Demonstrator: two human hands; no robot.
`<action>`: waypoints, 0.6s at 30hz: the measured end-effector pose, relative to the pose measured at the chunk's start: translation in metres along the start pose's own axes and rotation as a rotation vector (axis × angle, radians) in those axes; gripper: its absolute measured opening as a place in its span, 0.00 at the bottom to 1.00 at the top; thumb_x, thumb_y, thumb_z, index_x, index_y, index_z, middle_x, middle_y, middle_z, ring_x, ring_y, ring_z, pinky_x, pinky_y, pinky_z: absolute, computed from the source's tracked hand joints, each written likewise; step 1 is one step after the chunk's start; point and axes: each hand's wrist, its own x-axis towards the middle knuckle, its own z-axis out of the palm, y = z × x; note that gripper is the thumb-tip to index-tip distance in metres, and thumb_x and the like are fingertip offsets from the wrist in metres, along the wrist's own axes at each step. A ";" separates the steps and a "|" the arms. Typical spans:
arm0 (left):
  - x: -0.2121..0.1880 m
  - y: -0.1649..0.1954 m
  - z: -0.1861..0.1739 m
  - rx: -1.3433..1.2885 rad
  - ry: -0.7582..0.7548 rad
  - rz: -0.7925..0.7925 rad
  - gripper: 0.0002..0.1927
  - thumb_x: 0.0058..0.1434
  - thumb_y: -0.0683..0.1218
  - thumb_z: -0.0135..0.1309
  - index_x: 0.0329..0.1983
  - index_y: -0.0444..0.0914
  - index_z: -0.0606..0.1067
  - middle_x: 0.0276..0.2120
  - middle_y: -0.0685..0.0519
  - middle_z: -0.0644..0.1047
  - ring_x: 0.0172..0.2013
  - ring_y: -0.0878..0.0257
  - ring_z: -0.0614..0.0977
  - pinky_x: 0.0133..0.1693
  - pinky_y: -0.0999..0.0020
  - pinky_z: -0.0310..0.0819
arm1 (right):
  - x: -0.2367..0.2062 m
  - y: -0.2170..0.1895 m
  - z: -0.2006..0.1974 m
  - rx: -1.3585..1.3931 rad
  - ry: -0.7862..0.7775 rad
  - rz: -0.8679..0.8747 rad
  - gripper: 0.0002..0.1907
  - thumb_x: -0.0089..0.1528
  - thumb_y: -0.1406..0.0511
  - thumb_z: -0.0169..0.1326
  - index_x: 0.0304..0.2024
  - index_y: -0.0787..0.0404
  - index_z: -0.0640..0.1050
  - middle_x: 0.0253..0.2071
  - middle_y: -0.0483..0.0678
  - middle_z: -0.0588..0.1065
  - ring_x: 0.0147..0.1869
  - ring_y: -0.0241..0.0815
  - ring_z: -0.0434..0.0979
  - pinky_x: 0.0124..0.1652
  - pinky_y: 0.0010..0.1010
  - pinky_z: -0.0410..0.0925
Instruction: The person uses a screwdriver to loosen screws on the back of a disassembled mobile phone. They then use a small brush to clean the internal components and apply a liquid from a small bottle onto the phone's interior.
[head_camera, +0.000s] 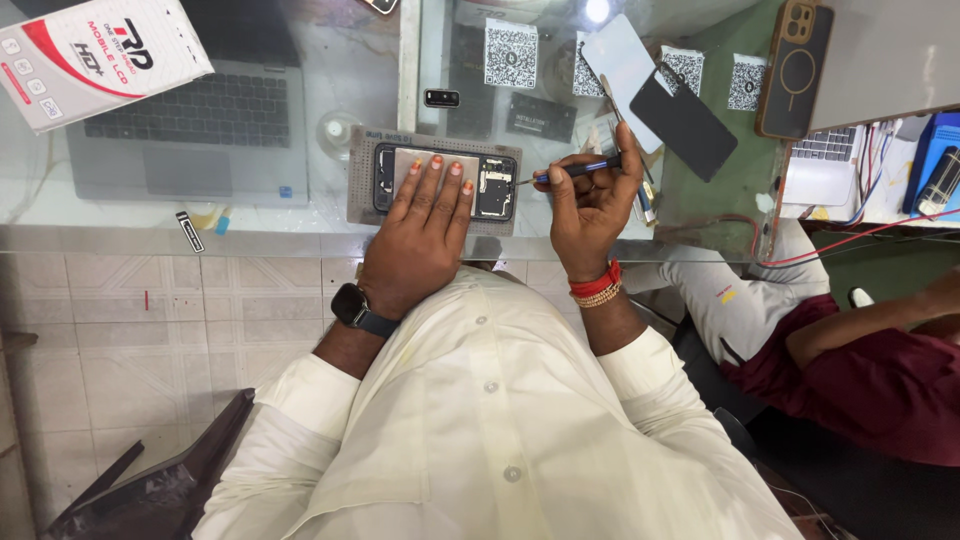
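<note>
Opened phone pinned flat on the mat, screwdriver tip at its right end

The dark rectangular smartphone with its back cover off (445, 180) lies lengthwise on a grey perforated repair mat (362, 205) on the glass counter (300, 225), so the opening appears done; its silver inner plate and the circuit section at the right end are exposed, and judging by the tool at work there, the inside work seems underway rather than finished. The left hand (420, 235) lies flat, fingers spread, pressing down on the phone's middle. The right hand (590, 205), just right of the mat, is closed around a slim black-and-blue precision screwdriver (570, 171), its tip reaching left to the phone's right end. Whether any screws are out cannot be told.
</note>
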 end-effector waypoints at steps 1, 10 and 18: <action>0.000 0.000 0.001 -0.005 0.001 -0.003 0.21 0.68 0.40 0.49 0.62 0.26 0.74 0.64 0.33 0.73 0.68 0.39 0.70 0.69 0.43 0.61 | 0.000 0.000 0.000 -0.004 -0.004 -0.004 0.38 0.73 0.76 0.54 0.78 0.60 0.48 0.48 0.53 0.77 0.46 0.40 0.84 0.45 0.28 0.80; 0.000 0.000 0.003 -0.014 -0.005 -0.012 0.20 0.70 0.40 0.49 0.62 0.26 0.74 0.64 0.32 0.72 0.68 0.39 0.70 0.69 0.43 0.61 | 0.001 0.003 0.001 -0.003 -0.021 -0.033 0.38 0.73 0.77 0.54 0.78 0.60 0.48 0.48 0.54 0.77 0.47 0.40 0.84 0.45 0.29 0.81; -0.001 0.001 0.002 -0.020 0.004 -0.012 0.20 0.70 0.39 0.48 0.62 0.27 0.74 0.64 0.33 0.72 0.68 0.40 0.70 0.70 0.43 0.60 | -0.003 0.002 0.002 0.018 -0.035 -0.020 0.38 0.73 0.77 0.53 0.78 0.60 0.48 0.48 0.54 0.77 0.48 0.41 0.84 0.47 0.30 0.81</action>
